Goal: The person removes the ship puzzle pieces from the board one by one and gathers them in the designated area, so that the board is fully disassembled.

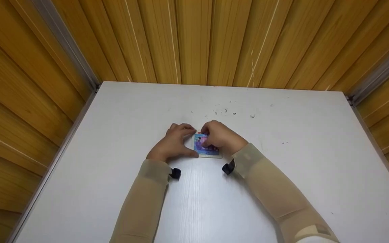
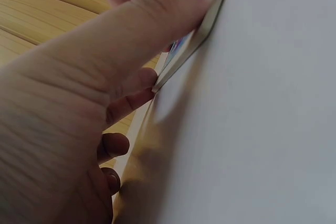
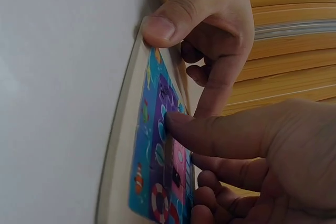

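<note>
A small flat board with a blue, purple and pink sea picture (image 1: 201,151) lies on the white table; its pale rim (image 3: 122,145) shows in the right wrist view. My left hand (image 1: 173,145) holds the board's left side, thumb at the near corner and fingers at the far corner. In the left wrist view the left hand's thumb (image 2: 157,11) presses on the pale edge. My right hand (image 1: 223,136) is over the right part of the picture, its thumb (image 3: 210,134) on the picture surface and its fingers bent at the far side, partly hidden.
The white table (image 1: 113,118) has small dark marks (image 1: 234,113) beyond the hands. Wood-patterned panels (image 1: 194,40) stand behind it and at both sides, with grey metal posts at the corners. A small black device is strapped at each wrist.
</note>
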Motion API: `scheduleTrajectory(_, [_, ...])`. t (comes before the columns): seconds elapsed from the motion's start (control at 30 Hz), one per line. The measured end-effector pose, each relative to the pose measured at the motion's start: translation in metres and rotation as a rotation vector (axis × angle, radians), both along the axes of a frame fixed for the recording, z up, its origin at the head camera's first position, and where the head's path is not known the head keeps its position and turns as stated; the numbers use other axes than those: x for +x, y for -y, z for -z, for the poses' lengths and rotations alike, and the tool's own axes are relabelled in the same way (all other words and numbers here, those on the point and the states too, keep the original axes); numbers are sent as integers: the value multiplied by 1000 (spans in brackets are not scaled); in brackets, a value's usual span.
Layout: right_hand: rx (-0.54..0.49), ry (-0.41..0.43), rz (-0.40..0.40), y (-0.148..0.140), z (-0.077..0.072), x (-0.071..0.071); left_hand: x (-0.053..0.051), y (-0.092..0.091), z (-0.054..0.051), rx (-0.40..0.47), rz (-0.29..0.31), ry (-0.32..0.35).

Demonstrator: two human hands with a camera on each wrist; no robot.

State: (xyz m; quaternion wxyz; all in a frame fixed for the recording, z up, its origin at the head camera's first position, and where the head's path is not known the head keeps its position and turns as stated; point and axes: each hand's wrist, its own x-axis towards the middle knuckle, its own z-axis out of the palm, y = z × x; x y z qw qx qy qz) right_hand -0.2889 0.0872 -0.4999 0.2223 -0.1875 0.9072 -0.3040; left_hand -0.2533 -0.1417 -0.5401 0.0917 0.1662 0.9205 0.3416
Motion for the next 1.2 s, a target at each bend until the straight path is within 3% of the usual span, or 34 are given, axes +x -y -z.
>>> scheduleTrajectory(0.27, [36, 39, 1, 2, -3, -4, 0, 1, -1, -5, -2, 6])
scheduleTrajectory(0.5, [3, 35, -12, 0, -1, -3, -1, 1, -1, 9, 4, 10])
scheduleTrajectory(0.8, [-38, -61, -14, -2, 9, 0, -2, 2, -2, 15, 13, 7])
scheduleTrajectory(1.2, [-176, -206, 160, 3, 34, 13, -3, 3, 0, -4, 18, -9])
